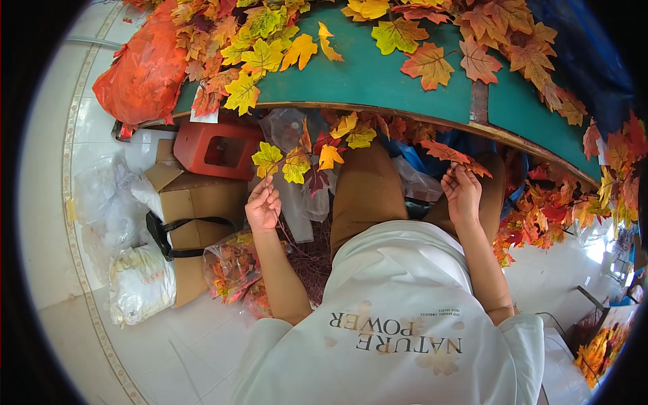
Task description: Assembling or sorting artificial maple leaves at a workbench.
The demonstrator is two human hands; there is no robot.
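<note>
The left hand [263,204] pinches the stem of the yellow leaves [295,166], the right hand [463,194] is clamped on a red leaf [445,152], both near the edge of the green table [324,82]. Loose leaves [428,65] litter its top; left, a cardboard box [210,208] on white floor tiles [182,358].

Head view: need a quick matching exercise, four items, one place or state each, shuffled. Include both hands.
Column 1
1. Left hand
2. Cardboard box
3. Right hand
4. Orange plastic bag

Column 2
A. At the left end of the green tabletop
B. Pinching a red leaf
C. Has a black strap against it
D. Fingertips at a yellow leaf sprig

Pairs: 1-D, 2-C, 3-B, 4-A
</note>
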